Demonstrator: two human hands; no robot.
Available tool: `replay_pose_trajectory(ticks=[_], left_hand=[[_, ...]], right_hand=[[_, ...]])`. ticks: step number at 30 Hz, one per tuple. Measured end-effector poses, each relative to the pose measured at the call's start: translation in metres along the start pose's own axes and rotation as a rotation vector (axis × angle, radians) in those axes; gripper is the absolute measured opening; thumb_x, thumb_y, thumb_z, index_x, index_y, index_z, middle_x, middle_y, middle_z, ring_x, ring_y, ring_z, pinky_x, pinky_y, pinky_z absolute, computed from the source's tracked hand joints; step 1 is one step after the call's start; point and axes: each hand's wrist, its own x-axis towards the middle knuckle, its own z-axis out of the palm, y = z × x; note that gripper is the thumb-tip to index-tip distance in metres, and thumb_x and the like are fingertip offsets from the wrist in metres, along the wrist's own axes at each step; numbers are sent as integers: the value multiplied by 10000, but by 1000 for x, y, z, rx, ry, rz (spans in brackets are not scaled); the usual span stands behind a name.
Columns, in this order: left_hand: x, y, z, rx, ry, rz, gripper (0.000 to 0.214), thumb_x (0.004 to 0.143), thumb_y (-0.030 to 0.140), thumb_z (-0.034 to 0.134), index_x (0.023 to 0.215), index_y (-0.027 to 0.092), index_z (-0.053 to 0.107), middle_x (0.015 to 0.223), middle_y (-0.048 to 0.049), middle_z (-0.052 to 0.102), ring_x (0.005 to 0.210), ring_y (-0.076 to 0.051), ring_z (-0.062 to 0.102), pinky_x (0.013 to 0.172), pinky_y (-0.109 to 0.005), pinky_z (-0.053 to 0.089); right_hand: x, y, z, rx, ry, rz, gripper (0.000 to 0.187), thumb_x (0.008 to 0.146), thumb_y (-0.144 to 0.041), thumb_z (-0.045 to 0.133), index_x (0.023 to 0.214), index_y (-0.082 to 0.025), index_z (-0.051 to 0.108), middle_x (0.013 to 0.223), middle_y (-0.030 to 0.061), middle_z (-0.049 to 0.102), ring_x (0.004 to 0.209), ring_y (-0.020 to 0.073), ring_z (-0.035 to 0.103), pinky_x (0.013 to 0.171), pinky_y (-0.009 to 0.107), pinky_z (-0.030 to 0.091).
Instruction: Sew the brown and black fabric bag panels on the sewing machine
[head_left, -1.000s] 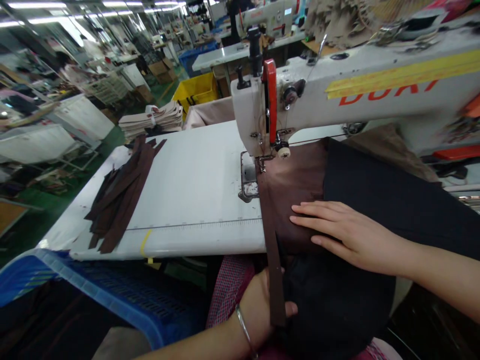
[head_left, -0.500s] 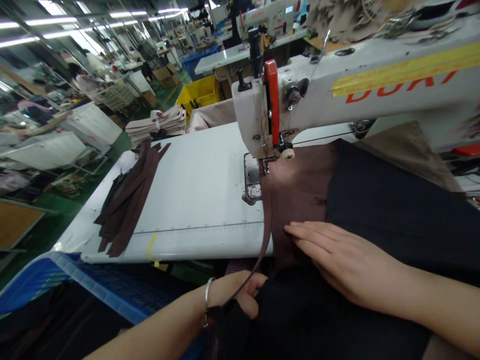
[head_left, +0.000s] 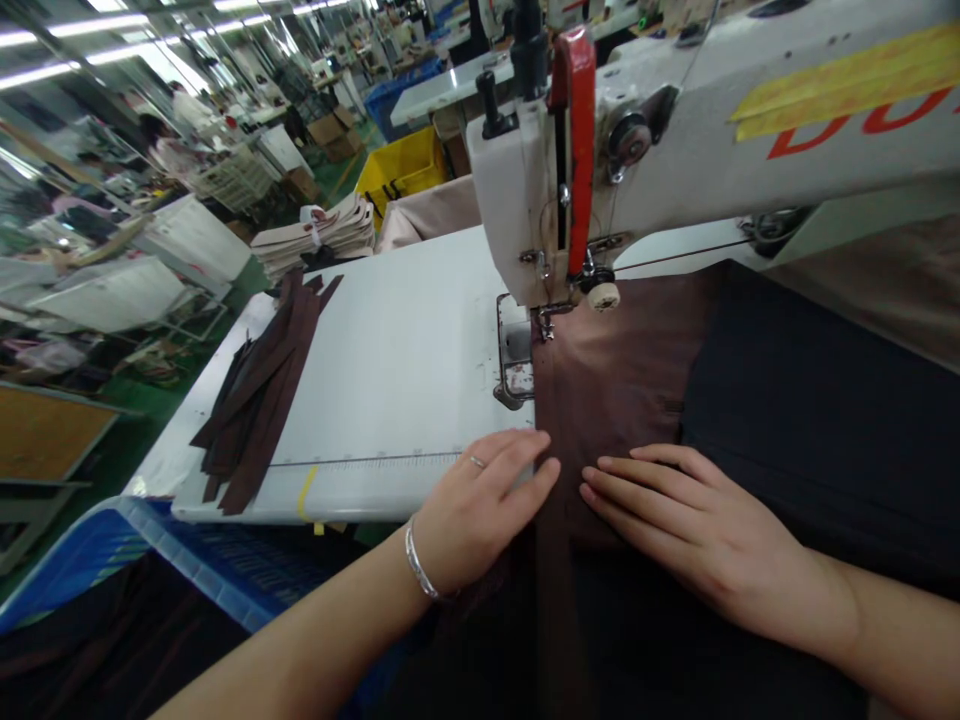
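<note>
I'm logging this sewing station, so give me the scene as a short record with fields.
Left hand: fingertips at the strip; grip unclear
Right hand: fingers resting on brown cloth
Machine: foot near brown cloth's left edge
Black cloth: right of brown cloth
Pile: dark strips, on table, left of machine
Basket: blue, holds dark pieces

So the table's a smooth white work surface (head_left: 405, 370), with a thin dark ruler scale (head_left: 375, 460) along the front and a bit of yellow tape (head_left: 306, 492) stuck near the edge. Over on the left there's a messy pile of long dark brown and black fabric strips (head_left: 259, 405). Toward the right, a shiny metal plate (head_left: 516, 342) sits in the top, and just beside it a dark brown fabric panel (head_left: 622, 370) lies pretty flat, black cloth (head_left: 802, 420) adjoining it.
</note>
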Motion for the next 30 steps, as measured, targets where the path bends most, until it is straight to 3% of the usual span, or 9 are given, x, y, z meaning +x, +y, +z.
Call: replay_pose_trajectory(ticks=[2, 6, 11, 17, 23, 26, 28, 30], left_hand=[[4, -4, 7, -144, 19, 79, 297, 988, 109, 459, 1253, 96, 592, 1246, -148, 666, 1206, -226, 605, 1047, -375, 510], [17, -2, 5, -390, 14, -221, 208, 1001, 246, 527, 1007, 147, 710, 994, -75, 737, 998, -192, 676, 933, -331, 543], [30, -2, -2, -536, -61, -359, 319, 980, 258, 562, 706, 139, 672, 781, -21, 622, 787, -135, 612, 764, -256, 487], [38, -6, -5, -600, -131, -427, 365, 983, 249, 518, 640, 137, 570, 715, 19, 510, 711, -104, 518, 682, -229, 408], [39, -6, -3, -558, -135, -395, 369, 989, 243, 501, 639, 139, 557, 724, 14, 505, 721, -111, 521, 704, -243, 417], [36, -5, 0, -485, -114, -312, 392, 999, 265, 483, 632, 147, 549, 738, -2, 532, 746, -126, 542, 739, -260, 455], [30, -1, 3, -366, -104, -198, 292, 984, 252, 494, 747, 146, 629, 840, -38, 615, 851, -164, 577, 838, -314, 484], [23, 5, 5, -216, -112, -78, 176, 947, 210, 522, 980, 135, 677, 1007, -77, 665, 1001, -210, 585, 960, -381, 478]], right_hand=[[2, 4, -6, 89, 0, -46, 412, 1002, -106, 345, 1357, -69, 550, 1417, 107, 574, 1333, 233, 478, 1072, 431, 428], [3, 10, -10, 203, -47, -21, 430, 992, -110, 392, 1406, -90, 505, 1428, 92, 567, 1342, 209, 472, 1081, 389, 438], [4, 11, -10, 289, -25, 57, 399, 985, -141, 462, 1378, -143, 530, 1366, 65, 620, 1284, 184, 531, 1051, 370, 457], [5, 13, -11, 328, -32, 98, 428, 968, -157, 485, 1389, -216, 537, 1336, 36, 643, 1243, 186, 575, 1034, 370, 467], [4, 14, -10, 303, -26, 77, 386, 973, -168, 497, 1354, -186, 559, 1341, 37, 638, 1256, 170, 557, 1064, 351, 428], [4, 14, -8, 296, -29, 66, 391, 972, -157, 494, 1358, -170, 555, 1349, 51, 632, 1263, 170, 550, 1063, 347, 428], [3, 15, -8, 280, -32, 60, 399, 971, -145, 482, 1363, -167, 551, 1359, 57, 625, 1274, 171, 541, 1056, 347, 436], [1, 15, -10, 246, -41, 39, 404, 972, -137, 463, 1366, -161, 551, 1369, 61, 618, 1289, 174, 528, 1053, 354, 443]])
